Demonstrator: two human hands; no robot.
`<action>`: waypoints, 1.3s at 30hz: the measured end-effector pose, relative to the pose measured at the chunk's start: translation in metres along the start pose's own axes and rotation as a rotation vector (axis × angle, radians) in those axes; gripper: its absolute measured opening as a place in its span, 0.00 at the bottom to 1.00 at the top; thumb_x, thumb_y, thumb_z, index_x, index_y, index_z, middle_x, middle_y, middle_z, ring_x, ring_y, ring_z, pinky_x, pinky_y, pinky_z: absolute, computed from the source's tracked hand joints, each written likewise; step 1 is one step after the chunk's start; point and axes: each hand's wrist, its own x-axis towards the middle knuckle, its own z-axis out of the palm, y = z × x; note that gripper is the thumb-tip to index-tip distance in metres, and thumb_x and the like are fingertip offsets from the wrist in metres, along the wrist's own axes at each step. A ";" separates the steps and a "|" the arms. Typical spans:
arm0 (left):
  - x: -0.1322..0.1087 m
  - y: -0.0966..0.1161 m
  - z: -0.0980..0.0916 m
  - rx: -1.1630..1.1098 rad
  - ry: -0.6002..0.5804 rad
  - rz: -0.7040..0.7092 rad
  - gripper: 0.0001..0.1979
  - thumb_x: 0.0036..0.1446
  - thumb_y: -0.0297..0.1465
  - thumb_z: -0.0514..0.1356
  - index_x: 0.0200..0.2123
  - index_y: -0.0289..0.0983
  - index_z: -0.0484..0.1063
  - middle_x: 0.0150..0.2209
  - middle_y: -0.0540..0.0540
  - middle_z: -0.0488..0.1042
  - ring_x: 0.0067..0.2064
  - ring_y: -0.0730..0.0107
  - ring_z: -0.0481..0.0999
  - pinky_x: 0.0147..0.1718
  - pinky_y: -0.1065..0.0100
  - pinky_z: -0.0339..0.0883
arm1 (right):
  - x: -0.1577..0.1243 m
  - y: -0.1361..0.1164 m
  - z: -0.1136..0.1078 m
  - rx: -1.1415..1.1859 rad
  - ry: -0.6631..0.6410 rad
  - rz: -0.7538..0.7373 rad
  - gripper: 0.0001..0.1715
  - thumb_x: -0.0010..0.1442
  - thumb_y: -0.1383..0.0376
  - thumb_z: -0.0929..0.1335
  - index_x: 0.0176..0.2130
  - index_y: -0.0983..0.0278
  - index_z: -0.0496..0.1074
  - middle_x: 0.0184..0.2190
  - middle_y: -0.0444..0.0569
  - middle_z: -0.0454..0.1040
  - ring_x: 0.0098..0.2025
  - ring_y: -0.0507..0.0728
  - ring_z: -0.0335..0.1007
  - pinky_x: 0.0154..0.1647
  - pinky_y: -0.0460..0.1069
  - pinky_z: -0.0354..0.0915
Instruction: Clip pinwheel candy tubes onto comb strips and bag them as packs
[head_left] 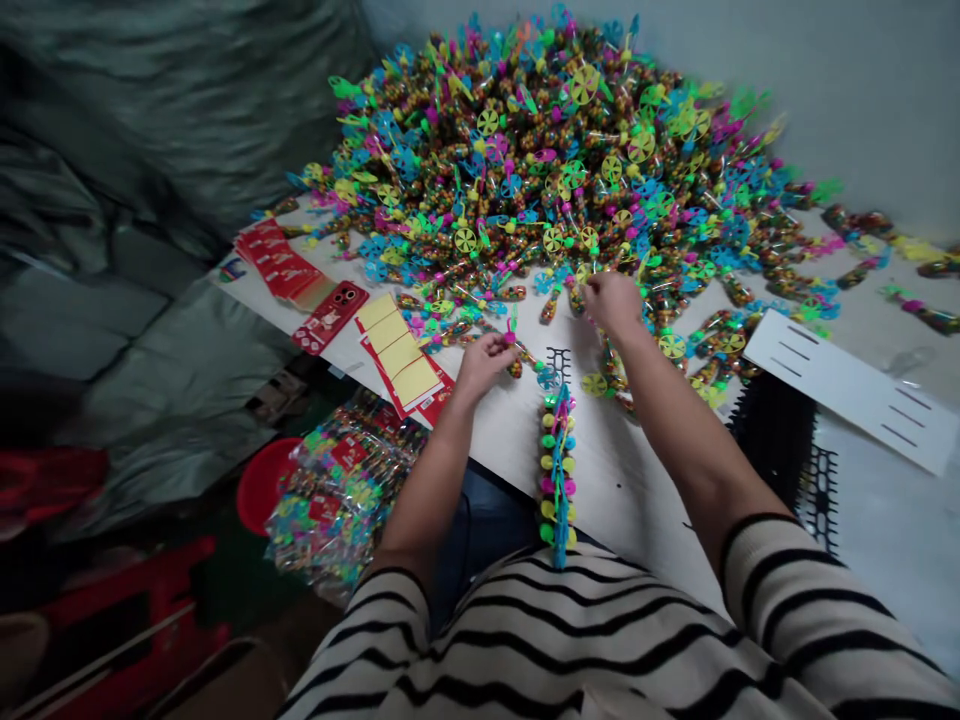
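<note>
A large pile of small candy-filled bottles with coloured windmill tops [525, 170] covers the back of the table. My left hand [484, 365] pinches one bottle by its pink cap, left of a black plastic strip [559, 362]. The strip runs toward my body, with a double row of bottles [558, 480] fitted in it, their pink, green, yellow and blue caps showing. My right hand [611, 302] is at the pile's front edge, fingers closed around something I cannot make out, beside a yellow windmill.
A red phone [330, 317], red cards [277, 262] and yellow-faced cards [397, 352] lie at the left. Below stand bagged bottles [330, 500] and a red basin [262, 485]. A white slotted board [847, 390] rests over black strips [776, 430] at the right.
</note>
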 end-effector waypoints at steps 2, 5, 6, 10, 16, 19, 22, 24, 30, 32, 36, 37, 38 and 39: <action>-0.011 -0.008 0.002 -0.030 -0.009 -0.016 0.19 0.39 0.38 0.70 0.32 0.33 0.72 0.26 0.52 0.74 0.27 0.77 0.71 0.29 0.74 0.64 | 0.012 -0.020 0.012 -0.089 -0.122 0.024 0.20 0.63 0.59 0.63 0.43 0.70 0.77 0.42 0.64 0.77 0.45 0.64 0.73 0.45 0.53 0.65; -0.021 -0.017 0.005 -0.039 -0.025 -0.038 0.20 0.40 0.40 0.70 0.33 0.34 0.73 0.28 0.50 0.76 0.29 0.75 0.73 0.30 0.73 0.66 | 0.022 -0.033 0.021 -0.172 -0.224 0.081 0.16 0.58 0.65 0.67 0.43 0.73 0.77 0.41 0.67 0.77 0.46 0.64 0.74 0.45 0.52 0.65; -0.024 -0.019 0.006 -0.045 -0.038 -0.047 0.19 0.41 0.40 0.70 0.33 0.34 0.73 0.29 0.49 0.77 0.30 0.74 0.74 0.31 0.73 0.66 | 0.022 -0.032 0.021 -0.185 -0.231 0.103 0.16 0.57 0.68 0.67 0.43 0.73 0.77 0.41 0.67 0.77 0.46 0.65 0.74 0.45 0.52 0.65; -0.032 -0.028 0.007 -0.081 -0.090 -0.054 0.18 0.44 0.39 0.69 0.35 0.34 0.73 0.34 0.45 0.79 0.37 0.69 0.78 0.36 0.70 0.69 | -0.003 -0.005 0.001 -0.044 -0.133 0.082 0.16 0.56 0.66 0.67 0.43 0.69 0.78 0.42 0.61 0.77 0.44 0.63 0.74 0.42 0.51 0.65; -0.045 -0.041 0.016 -0.068 -0.117 0.034 0.17 0.50 0.35 0.65 0.42 0.34 0.72 0.42 0.41 0.79 0.44 0.65 0.78 0.43 0.67 0.71 | -0.116 0.042 -0.003 0.563 -0.192 -0.007 0.23 0.52 0.49 0.70 0.38 0.66 0.75 0.27 0.48 0.76 0.26 0.54 0.67 0.29 0.48 0.63; -0.052 -0.042 0.022 -0.022 -0.118 0.081 0.19 0.51 0.34 0.64 0.47 0.35 0.72 0.44 0.42 0.78 0.45 0.64 0.78 0.44 0.66 0.71 | -0.160 0.047 0.013 0.678 -0.193 0.011 0.22 0.54 0.48 0.68 0.34 0.65 0.74 0.27 0.47 0.75 0.27 0.54 0.67 0.30 0.48 0.64; -0.056 -0.042 0.024 0.068 -0.114 0.109 0.18 0.52 0.34 0.63 0.46 0.35 0.73 0.43 0.43 0.78 0.42 0.66 0.78 0.41 0.68 0.72 | -0.177 0.041 0.025 0.706 -0.144 -0.064 0.20 0.61 0.52 0.62 0.35 0.63 0.75 0.32 0.50 0.76 0.35 0.57 0.71 0.39 0.50 0.66; -0.056 -0.042 0.026 0.094 -0.108 0.128 0.17 0.53 0.34 0.62 0.46 0.35 0.74 0.42 0.44 0.79 0.41 0.67 0.78 0.41 0.68 0.73 | -0.178 0.035 0.029 0.694 -0.124 -0.075 0.20 0.61 0.53 0.62 0.37 0.63 0.75 0.34 0.51 0.77 0.36 0.57 0.72 0.40 0.51 0.66; -0.051 -0.046 0.029 0.165 -0.116 0.179 0.18 0.54 0.33 0.60 0.48 0.36 0.75 0.45 0.44 0.79 0.45 0.64 0.78 0.46 0.65 0.72 | -0.161 0.020 0.032 0.597 -0.028 0.026 0.16 0.57 0.55 0.66 0.36 0.64 0.75 0.28 0.49 0.76 0.27 0.54 0.70 0.34 0.50 0.67; -0.051 -0.046 0.028 0.198 -0.117 0.199 0.18 0.54 0.33 0.60 0.48 0.37 0.76 0.46 0.44 0.79 0.46 0.64 0.78 0.48 0.65 0.71 | -0.157 0.018 0.033 0.648 -0.044 -0.001 0.16 0.56 0.55 0.67 0.36 0.64 0.75 0.30 0.50 0.77 0.28 0.54 0.71 0.34 0.49 0.67; -0.053 -0.049 0.025 0.255 -0.103 0.199 0.17 0.54 0.31 0.60 0.47 0.38 0.77 0.46 0.45 0.79 0.47 0.63 0.77 0.50 0.65 0.70 | -0.156 0.017 0.037 0.802 -0.065 0.027 0.18 0.54 0.53 0.69 0.38 0.63 0.75 0.33 0.51 0.77 0.29 0.55 0.72 0.35 0.51 0.69; -0.055 -0.050 0.025 0.263 -0.095 0.201 0.17 0.54 0.31 0.59 0.47 0.39 0.77 0.46 0.45 0.79 0.47 0.64 0.77 0.50 0.65 0.70 | -0.156 0.018 0.037 0.865 -0.085 0.063 0.18 0.53 0.52 0.69 0.37 0.62 0.75 0.33 0.50 0.77 0.29 0.55 0.72 0.34 0.51 0.70; -0.056 -0.051 0.025 0.270 -0.089 0.206 0.17 0.54 0.30 0.59 0.47 0.39 0.77 0.46 0.45 0.79 0.47 0.64 0.77 0.49 0.65 0.70 | -0.157 0.018 0.037 0.933 -0.117 0.101 0.19 0.52 0.51 0.70 0.36 0.62 0.74 0.32 0.49 0.76 0.29 0.56 0.73 0.33 0.51 0.70; -0.057 -0.051 0.025 0.277 -0.084 0.215 0.17 0.55 0.30 0.59 0.47 0.39 0.77 0.46 0.45 0.79 0.46 0.65 0.77 0.49 0.66 0.70 | -0.158 0.020 0.037 0.995 -0.156 0.132 0.20 0.50 0.49 0.70 0.35 0.62 0.74 0.31 0.48 0.76 0.29 0.56 0.73 0.33 0.52 0.70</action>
